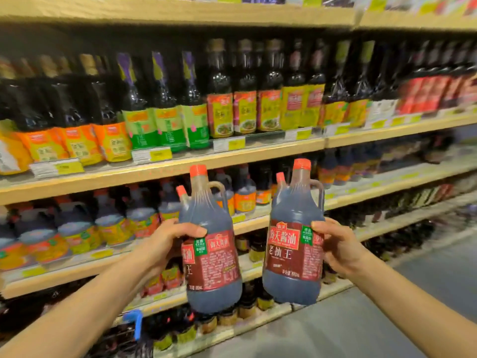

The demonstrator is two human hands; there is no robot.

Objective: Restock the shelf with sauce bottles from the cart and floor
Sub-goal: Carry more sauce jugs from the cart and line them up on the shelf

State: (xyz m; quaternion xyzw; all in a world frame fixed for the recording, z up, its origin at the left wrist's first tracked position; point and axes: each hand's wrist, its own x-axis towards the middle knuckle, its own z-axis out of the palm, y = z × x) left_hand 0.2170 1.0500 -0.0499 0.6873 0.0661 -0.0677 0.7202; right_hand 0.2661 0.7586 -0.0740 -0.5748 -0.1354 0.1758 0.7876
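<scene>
A large sauce bottle is gripped in each hand: the left hand (167, 241) is wrapped round the side of the left bottle (210, 244), thumb across its front, and the right hand (338, 244) is curled round the side of the right bottle (294, 236), thumb on the label edge. Both bottles are held upright in the air in front of the shelf (165, 174), side by side and a little apart, at the level of the lower boards. Behind each held bottle a second red cap and neck is seen; whether those bottles are also gripped cannot be told.

The shelving is filled across the whole view. On the upper board, tall dark bottles with orange, green and yellow labels (165, 104) are ranged in rows. On the board below, squat handled jugs with yellow labels (77, 228) are stood at the left. Lower still, small jars (227, 316) are lined along the bottom edge. A blue plastic piece (135, 322) is seen near the bottom left, above grey floor (387, 319).
</scene>
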